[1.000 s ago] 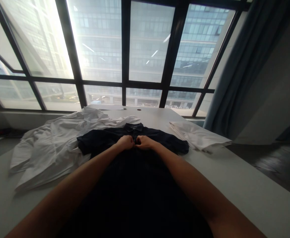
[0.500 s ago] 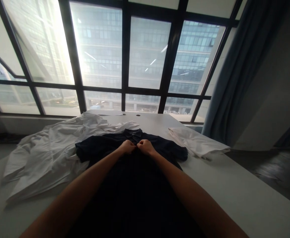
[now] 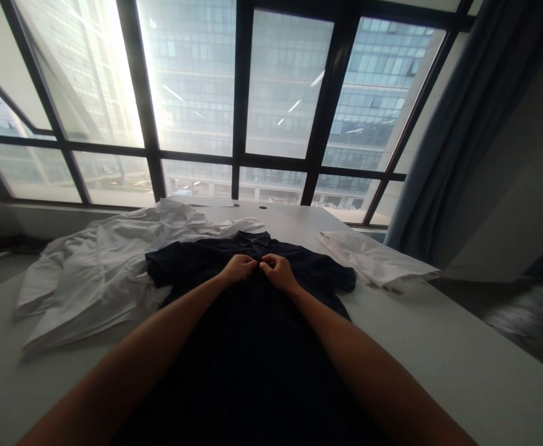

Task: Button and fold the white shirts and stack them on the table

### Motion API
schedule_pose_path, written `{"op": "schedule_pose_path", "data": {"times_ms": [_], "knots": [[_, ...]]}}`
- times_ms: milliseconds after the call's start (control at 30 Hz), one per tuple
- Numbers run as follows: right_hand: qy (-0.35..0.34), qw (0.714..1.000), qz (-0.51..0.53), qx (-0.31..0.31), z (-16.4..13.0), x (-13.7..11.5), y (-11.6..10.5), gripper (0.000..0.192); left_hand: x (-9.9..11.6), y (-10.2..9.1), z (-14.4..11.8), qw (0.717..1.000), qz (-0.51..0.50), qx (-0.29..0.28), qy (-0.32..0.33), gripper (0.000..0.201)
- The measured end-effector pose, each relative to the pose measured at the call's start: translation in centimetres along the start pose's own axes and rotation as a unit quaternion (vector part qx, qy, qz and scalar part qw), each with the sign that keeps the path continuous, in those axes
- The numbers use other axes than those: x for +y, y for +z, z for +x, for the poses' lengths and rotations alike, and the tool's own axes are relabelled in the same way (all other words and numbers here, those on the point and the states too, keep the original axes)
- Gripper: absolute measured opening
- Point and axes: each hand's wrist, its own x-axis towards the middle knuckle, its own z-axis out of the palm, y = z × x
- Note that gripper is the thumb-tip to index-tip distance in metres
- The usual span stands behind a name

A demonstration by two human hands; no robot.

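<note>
Left hand (image 3: 238, 269) and right hand (image 3: 277, 270) both pinch the dark blue short-sleeved polo shirt (image 3: 253, 347) just below its collar; the shirt lies lengthwise toward the person.

both hands (image 3: 258, 270) curled, fingertips meeting, arms outstretched.

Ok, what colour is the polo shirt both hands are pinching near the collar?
Dark navy, almost black: the short-sleeved polo shirt lies flat on the table, seen from the head camera.
</note>
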Motion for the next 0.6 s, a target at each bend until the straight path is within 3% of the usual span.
{"op": "schedule_pose_path", "data": {"times_ms": [267, 600], "knots": [[-0.018, 0.999, -0.027, 0.0, -0.5, -0.54, -0.16, 0.018, 0.15, -0.06, -0.34, 1.0, 0.007, 0.002, 0.007, 0.038], [-0.015, 1.0, 0.027, -0.004, -0.42, -0.27, -0.11, 0.023, 0.37, 0.23, -0.4, 1.0, 0.015, 0.023, -0.002, 0.031]]}}
